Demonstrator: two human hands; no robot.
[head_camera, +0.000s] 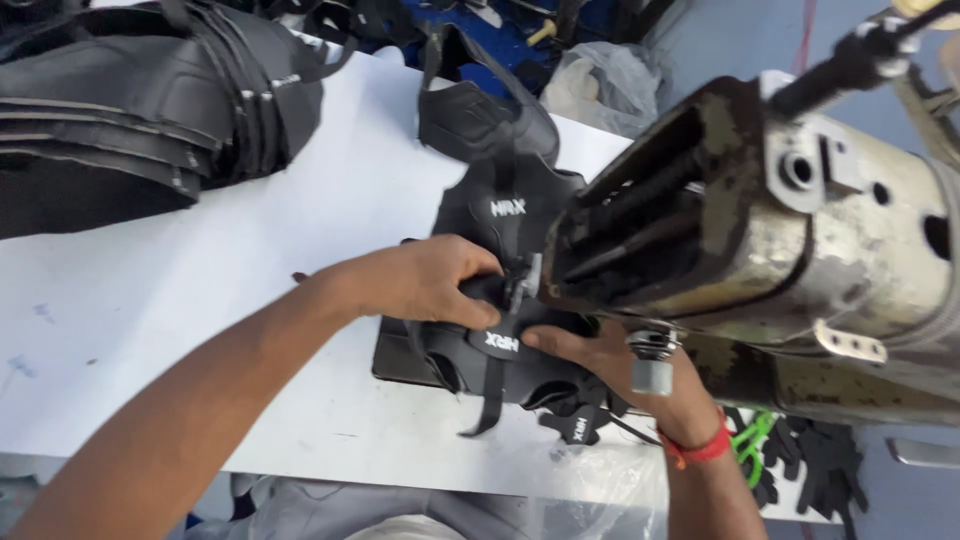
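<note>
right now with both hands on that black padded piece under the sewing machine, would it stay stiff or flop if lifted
The black padded piece would probably flop: its strap hangs loose over the table edge. It looks light, since the left hand bunches it easily. The right hand presses it flat, suggesting soft padding.

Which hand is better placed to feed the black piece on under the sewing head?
Probably left. The left hand grips the black fabric shoe piece right at the worn metal sewing machine head; the right hand lies flat, partly under the head.
</note>
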